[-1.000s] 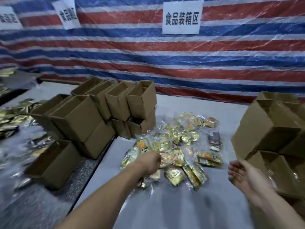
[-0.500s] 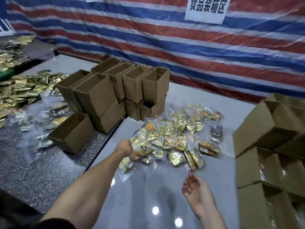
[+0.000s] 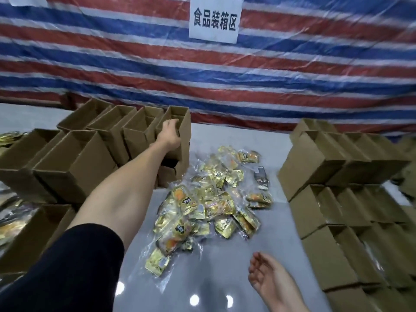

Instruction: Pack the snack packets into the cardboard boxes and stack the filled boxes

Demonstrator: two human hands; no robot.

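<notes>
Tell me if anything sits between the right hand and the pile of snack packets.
Nothing visible does. The right hand lies open, palm up, and only bare grey table separates it from the nearest snack packets. The left hand grips a cardboard box rim farther back, out of that path.

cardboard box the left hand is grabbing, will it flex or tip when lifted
Probably light: the cardboard box looks open-topped and empty. Its thin wall may flex where the left hand grips the rim. Perched on a lower box, it could tip if pushed.
</notes>
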